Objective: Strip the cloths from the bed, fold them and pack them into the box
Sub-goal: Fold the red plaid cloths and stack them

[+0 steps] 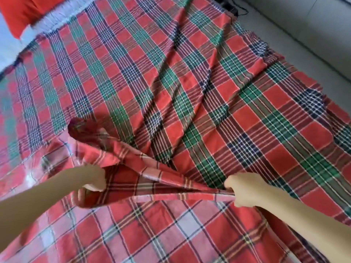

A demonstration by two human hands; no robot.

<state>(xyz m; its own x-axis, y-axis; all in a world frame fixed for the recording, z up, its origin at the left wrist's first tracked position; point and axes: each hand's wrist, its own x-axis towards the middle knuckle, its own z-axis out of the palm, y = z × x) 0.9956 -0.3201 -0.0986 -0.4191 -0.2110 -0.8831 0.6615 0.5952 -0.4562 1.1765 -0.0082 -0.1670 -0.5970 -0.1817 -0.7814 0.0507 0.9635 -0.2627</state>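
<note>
Now, seen from the head camera, the left hand (pixel 95 180) and right hand (pixel 242 188) each clench curled fingers on a raised fold of the red plaid cloth (pixel 152 82), which covers the bed up to its far edge beside a red pillow (pixel 20 12).

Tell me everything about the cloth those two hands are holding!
The pale red checked cloth looks thin and woven, with white, yellow and dark lines. It lies partly over a red-and-green checked cloth. Its edge is lifted and bunched; the left hand and right hand both grip it.
</note>
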